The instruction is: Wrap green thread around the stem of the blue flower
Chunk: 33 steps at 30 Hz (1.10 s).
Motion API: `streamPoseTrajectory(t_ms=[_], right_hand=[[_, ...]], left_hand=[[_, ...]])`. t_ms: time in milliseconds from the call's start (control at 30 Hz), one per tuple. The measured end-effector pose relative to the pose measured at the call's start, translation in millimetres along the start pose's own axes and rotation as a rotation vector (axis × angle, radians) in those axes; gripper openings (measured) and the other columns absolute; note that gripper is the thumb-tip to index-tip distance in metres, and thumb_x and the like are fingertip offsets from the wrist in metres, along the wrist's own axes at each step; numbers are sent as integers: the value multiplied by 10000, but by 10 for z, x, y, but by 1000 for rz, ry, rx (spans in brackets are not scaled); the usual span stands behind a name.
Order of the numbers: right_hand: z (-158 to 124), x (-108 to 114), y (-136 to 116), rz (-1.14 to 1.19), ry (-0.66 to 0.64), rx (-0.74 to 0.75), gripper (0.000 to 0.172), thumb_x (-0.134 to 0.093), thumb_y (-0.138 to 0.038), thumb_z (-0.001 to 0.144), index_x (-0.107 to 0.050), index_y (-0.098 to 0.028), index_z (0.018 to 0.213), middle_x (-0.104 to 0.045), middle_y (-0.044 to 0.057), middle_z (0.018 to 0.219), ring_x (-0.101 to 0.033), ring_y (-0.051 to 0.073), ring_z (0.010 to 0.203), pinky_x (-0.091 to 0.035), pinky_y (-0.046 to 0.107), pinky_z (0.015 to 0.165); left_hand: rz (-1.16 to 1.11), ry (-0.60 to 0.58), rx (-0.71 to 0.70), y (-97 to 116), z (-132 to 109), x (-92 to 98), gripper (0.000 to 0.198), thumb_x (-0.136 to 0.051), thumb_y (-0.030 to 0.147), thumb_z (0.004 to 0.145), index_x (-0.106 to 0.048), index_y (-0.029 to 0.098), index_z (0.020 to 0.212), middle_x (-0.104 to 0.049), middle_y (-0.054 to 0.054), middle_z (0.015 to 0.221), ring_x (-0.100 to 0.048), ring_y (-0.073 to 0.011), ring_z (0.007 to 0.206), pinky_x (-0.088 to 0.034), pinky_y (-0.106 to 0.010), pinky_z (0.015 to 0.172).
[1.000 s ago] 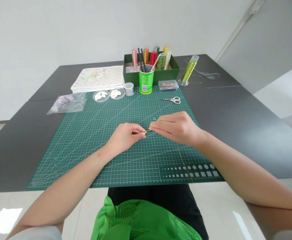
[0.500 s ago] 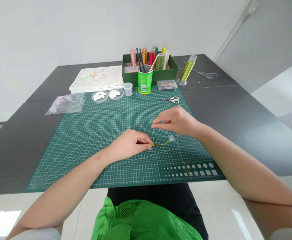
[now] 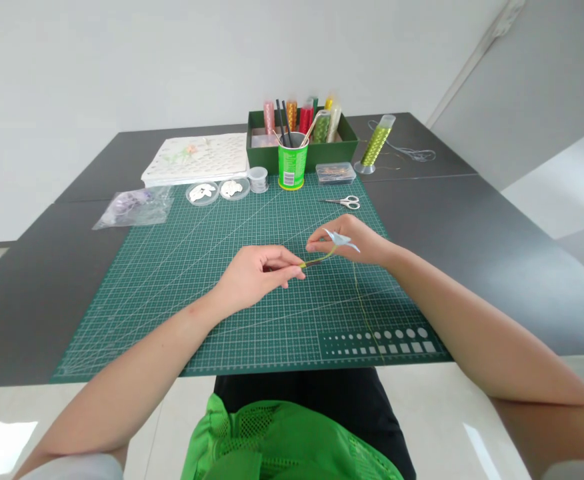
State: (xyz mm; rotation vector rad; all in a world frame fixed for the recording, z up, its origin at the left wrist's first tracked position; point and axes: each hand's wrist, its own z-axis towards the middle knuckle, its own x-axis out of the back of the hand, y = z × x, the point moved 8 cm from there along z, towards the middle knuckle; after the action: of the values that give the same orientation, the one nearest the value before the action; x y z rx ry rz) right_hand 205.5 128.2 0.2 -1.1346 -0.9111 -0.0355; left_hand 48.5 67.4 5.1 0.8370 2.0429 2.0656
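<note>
My left hand (image 3: 265,273), in the middle of the head view, pinches a thin yellow-green and brown stem (image 3: 317,262) between thumb and fingers. At the stem's right end a pale blue flower (image 3: 341,240) points up and to the right. Just behind that flower, my right hand (image 3: 355,239) is closed in a pinch. From it a fine yellow-green thread (image 3: 359,300) hangs down across the green cutting mat (image 3: 212,333) to the front edge. The flower partly covers the right hand, and the thread between the fingertips is too fine to see clearly.
White scissors (image 3: 348,201) lie beyond my right hand. A green can (image 3: 293,167) with sticks stands before a green box (image 3: 262,157) of thread spools. A yellow-green spool (image 3: 377,143) stands right; dishes of white pieces (image 3: 202,193), a plastic bag (image 3: 137,207) and white foam board (image 3: 162,170) lie left.
My left hand has raised the stem, and the flower has turned from lying low near the mat to pointing upward. My right hand has shifted slightly and is now behind the flower.
</note>
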Motion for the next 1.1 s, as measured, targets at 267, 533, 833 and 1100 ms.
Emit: streamPoseTrajectory(t_ms=[267, 533, 833, 1100], right_hand=[[-97, -207, -328, -286, 1, 289, 288, -540, -277, 1021, -763, -168, 876, -728, 32, 770, -625, 131, 679, -410, 250, 650], [-301, -275, -682, -597, 72, 505, 376, -423, -266, 1092, -738, -166, 914, -677, 9, 710, -544, 104, 588, -300, 266, 527], [-397, -142, -881, -699, 213, 584, 346, -448, -231, 1082, -718, -184, 871, -617, -10, 650, -485, 94, 562, -293, 266, 503], [-411, -45, -899, -712, 291, 635, 327, -529, -210, 1049, -709, -184, 777, -537, -34, 591, -446, 83, 526, -260, 262, 462]], left_hand=[[-46, 368, 38, -85, 27, 374, 276, -715, 393, 871, -772, 150, 990, -820, -108, 916, -670, -136, 606, -427, -192, 431], [-43, 412, 51, -105, 31, 412, 250, -729, 372, 854, -780, 155, 969, -821, -96, 903, -650, -131, 594, -416, -200, 436], [83, 283, 135, -212, 85, 313, 163, -700, 300, 870, -783, 177, 938, -816, -59, 862, -649, -122, 575, -485, -228, 516], [173, -52, 236, -367, 77, 33, 153, -678, 297, 871, -800, 209, 898, -820, -28, 881, -668, -128, 605, -509, -244, 573]])
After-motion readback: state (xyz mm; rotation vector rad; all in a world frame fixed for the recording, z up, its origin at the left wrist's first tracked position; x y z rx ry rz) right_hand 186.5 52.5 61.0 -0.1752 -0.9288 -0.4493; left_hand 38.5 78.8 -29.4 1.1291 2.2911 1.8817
